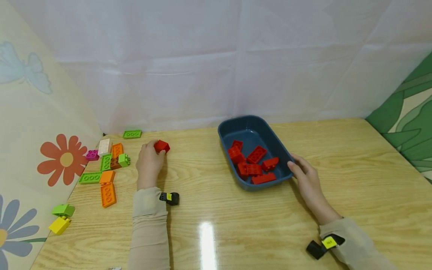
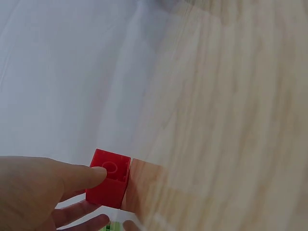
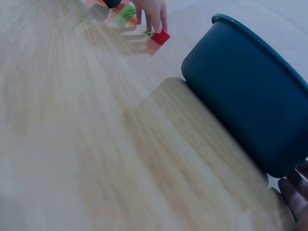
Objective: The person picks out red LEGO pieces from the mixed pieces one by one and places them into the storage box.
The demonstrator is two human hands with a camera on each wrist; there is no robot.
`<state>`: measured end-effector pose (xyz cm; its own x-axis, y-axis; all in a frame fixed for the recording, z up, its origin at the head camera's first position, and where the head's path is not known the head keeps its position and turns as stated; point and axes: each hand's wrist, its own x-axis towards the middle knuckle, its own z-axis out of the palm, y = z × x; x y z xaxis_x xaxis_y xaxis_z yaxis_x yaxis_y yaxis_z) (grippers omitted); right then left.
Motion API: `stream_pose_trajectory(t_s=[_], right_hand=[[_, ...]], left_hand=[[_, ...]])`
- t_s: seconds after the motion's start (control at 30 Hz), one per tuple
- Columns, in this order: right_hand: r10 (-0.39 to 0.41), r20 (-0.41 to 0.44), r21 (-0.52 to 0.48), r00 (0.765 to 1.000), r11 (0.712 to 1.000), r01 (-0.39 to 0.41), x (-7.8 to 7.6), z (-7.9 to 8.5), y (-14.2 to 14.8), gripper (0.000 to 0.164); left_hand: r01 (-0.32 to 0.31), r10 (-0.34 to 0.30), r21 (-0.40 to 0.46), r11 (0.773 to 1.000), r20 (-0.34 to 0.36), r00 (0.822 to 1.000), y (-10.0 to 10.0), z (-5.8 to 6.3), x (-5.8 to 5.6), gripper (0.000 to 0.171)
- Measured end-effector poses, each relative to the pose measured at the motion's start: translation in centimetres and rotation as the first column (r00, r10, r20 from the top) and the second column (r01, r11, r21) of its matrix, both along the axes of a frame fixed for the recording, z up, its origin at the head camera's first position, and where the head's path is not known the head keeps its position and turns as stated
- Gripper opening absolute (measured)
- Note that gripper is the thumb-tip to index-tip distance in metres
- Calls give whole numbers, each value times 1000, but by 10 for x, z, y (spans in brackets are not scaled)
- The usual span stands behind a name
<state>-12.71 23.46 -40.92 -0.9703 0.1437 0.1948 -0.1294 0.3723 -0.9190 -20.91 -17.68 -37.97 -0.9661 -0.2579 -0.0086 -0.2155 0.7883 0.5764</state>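
Observation:
My left hand point(image 1: 150, 162) pinches a red toy brick point(image 1: 162, 146) toward the back left of the table. In the left wrist view the thumb presses one face of that red brick point(image 2: 109, 180), and other fingers show below it. My right hand point(image 1: 306, 182) holds the near right corner of a blue plastic tub point(image 1: 227, 159), thumb at the rim and fingers along the outer wall. Several red bricks point(image 1: 256, 154) lie inside the tub. From the right wrist view, the blue tub's outer side point(image 3: 240, 91) appears with fingertips point(image 3: 293, 192) at its lower end.
Left of my left hand lie several loose bricks: an orange one point(image 1: 108, 195), a white one point(image 1: 104, 147), a magenta one point(image 1: 92, 155) and a green one point(image 1: 132, 134). A yellow brick point(image 1: 59, 225) sits by the left wall. A white cloth point(image 1: 189, 75) hangs behind the table.

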Motion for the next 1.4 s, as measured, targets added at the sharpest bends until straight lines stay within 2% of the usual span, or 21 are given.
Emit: stream_pose_trajectory(t_s=[0.17,0.5,0.73,0.87,1.4], right_hand=[[-4,2,12,1000,1000,4,0,0,0,50],[-5,5,21,1000,1000,5,0,0,0,50],[-13,2,25,1000,1000,13,0,0,0,50],[-22,6,31,1000,999,22,0,0,-1,50],[-31,7,53,1000,998,30,0,1,-1,50]], left_hand=[[-5,5,-7,1000,-4,1000,-1,0,-1,51],[-6,9,34,999,-98,995,0,2,-2,48],[1,7,65,998,-135,991,7,8,-3,49],[27,-16,69,997,-158,987,13,12,-3,50],[91,-98,-40,995,-259,961,39,30,0,49]])
